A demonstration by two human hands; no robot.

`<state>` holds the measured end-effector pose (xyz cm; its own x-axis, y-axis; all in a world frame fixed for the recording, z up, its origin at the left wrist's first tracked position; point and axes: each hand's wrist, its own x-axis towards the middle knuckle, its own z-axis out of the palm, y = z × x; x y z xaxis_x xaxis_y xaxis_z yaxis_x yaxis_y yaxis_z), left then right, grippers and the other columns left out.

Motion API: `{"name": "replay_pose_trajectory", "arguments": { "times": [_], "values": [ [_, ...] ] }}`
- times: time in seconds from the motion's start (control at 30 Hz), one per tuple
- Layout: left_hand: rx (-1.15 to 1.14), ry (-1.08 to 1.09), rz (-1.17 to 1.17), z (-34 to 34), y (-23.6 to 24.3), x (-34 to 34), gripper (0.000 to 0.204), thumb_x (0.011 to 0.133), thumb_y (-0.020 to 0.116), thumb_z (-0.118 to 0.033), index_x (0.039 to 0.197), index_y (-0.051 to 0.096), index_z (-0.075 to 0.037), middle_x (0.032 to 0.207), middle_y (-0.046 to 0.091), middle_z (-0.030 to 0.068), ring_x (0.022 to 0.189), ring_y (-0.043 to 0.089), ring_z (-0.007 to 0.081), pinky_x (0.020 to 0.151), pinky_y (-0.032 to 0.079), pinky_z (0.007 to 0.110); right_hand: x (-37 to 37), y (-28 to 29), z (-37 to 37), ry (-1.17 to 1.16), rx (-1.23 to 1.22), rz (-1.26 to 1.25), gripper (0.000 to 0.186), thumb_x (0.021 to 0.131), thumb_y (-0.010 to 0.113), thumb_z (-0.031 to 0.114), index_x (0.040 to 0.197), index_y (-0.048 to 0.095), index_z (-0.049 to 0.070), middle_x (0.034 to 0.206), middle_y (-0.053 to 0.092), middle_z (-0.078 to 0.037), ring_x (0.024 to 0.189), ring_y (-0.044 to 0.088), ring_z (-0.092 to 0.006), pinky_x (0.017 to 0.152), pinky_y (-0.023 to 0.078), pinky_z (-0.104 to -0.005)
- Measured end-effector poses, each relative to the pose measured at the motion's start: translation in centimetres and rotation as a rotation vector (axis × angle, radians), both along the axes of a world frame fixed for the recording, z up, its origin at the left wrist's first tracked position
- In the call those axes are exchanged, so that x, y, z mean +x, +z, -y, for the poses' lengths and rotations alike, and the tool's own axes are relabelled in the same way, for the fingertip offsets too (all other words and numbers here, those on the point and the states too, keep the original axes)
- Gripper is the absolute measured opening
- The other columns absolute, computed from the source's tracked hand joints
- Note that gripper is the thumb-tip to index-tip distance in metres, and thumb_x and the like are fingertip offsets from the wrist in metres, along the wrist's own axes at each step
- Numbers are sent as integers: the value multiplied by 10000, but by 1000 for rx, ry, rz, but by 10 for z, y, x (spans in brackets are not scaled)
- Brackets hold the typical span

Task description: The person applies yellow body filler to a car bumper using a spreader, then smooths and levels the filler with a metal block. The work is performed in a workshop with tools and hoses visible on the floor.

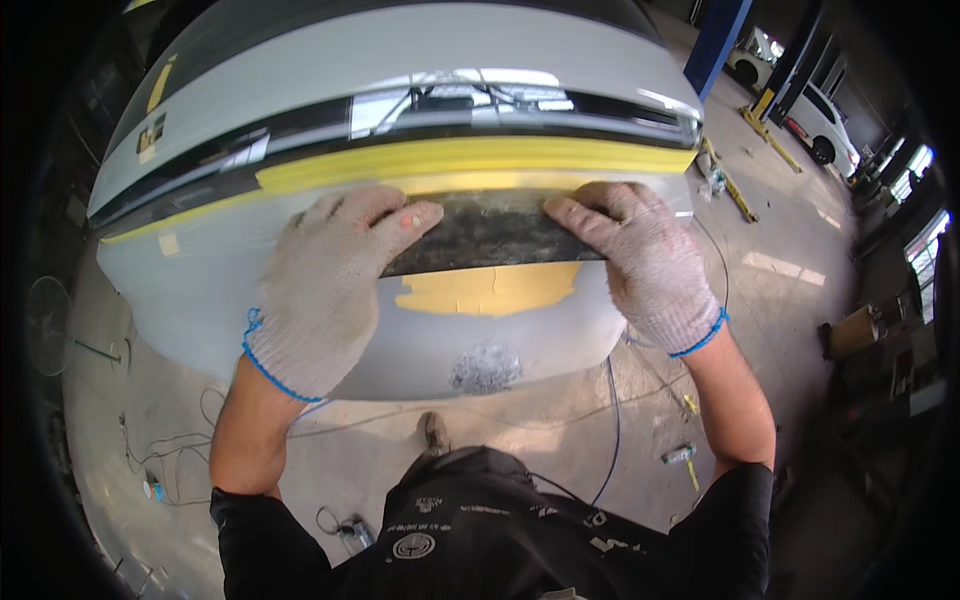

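Both my hands wear off-white knit gloves with blue cuffs. Between them a wide, dark, flat strip [490, 232], like a filler spreader, lies across a grey car body panel [560, 345]. My left hand [330, 275] is closed on its left end, thumb on top. The right end is gripped by my right hand [648, 262], also with the thumb on top. Fingers behind the strip are hidden. Just below its near edge shows a patch of yellow filler [500, 292]. Nearer to me the panel has a rough grey spot [486, 368].
Yellow masking tape [480, 156] runs along the panel below a glossy dark trim band. Cables and hoses [613, 440] trail over the concrete floor. Blue lift posts [718, 45] and a white car [825, 125] stand at the far right. A small tool [355, 533] lies near my feet.
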<state>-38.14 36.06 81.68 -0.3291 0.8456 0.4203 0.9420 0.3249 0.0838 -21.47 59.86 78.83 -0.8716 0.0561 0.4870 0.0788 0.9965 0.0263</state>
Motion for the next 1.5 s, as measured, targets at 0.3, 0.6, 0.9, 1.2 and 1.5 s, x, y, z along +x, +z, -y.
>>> {"name": "replay_pose_trajectory", "arguments": {
  "times": [0.3, 0.6, 0.9, 1.2, 1.5],
  "values": [
    [-44, -18, 7, -6, -15, -15, 378, 888, 548, 34, 1198, 719, -99, 1138, 670, 93, 1100, 624, 318, 945, 524, 428, -4, -9, -6, 6, 9, 46, 541, 806, 649, 4, 1312, 684, 191, 1174, 633, -61, 1094, 615, -281, 963, 534, -409],
    [-32, 17, -87, -12, -14, -23, 380, 940, 536, -18, 1263, 684, -154, 1166, 656, 69, 1098, 617, 314, 979, 504, 425, -15, 3, -13, -20, 41, 82, 627, 758, 665, -19, 1343, 666, 206, 1168, 620, -47, 1096, 602, -270, 972, 529, -417],
    [-47, 10, -44, -13, -15, -28, 470, 882, 519, 49, 1270, 684, -157, 1168, 656, 73, 1113, 609, 314, 991, 499, 431, -20, -2, -17, 11, 4, 44, 560, 787, 657, 0, 1306, 689, 207, 1154, 628, -41, 1079, 605, -272, 967, 532, -405],
    [-38, -15, 58, -8, -8, -20, 461, 856, 510, 81, 1225, 708, -111, 1170, 659, 110, 1104, 616, 336, 985, 510, 428, -14, -2, -14, 36, -19, 53, 618, 752, 646, -44, 1315, 682, 211, 1165, 627, -46, 1081, 607, -291, 923, 553, -421],
    [-124, 14, -55, 31, -47, 30, 444, 907, 505, -7, 1283, 682, -165, 1256, 614, 78, 1207, 567, 305, 1067, 434, 449, 34, -29, 18, 37, 9, 124, 676, 737, 641, -43, 1356, 662, 227, 1175, 621, -62, 1100, 597, -310, 919, 545, -424]
  ]
}}
